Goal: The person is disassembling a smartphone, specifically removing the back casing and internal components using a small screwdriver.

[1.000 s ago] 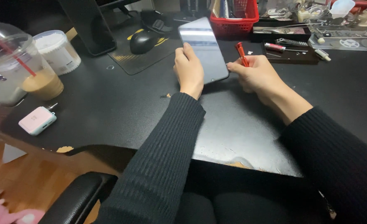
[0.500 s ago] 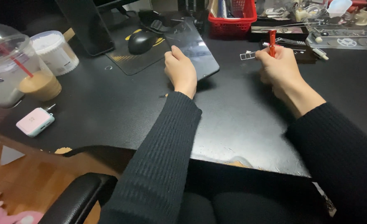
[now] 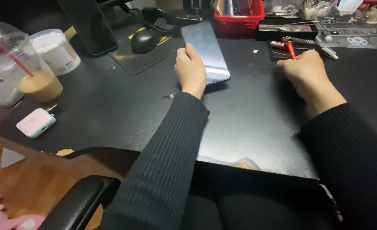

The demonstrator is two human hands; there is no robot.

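The phone [image 3: 206,51] has shifted left under the left hand [image 3: 190,70], which clasps its edge; the right hand [image 3: 303,72], gripping the red screwdriver [image 3: 289,48], has moved right.

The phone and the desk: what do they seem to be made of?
Phone: probably glass, glossy, since it reflects pale light. Desk: matte black coating over what looks like wood or fibreboard; chips at the front edge show tan underneath.
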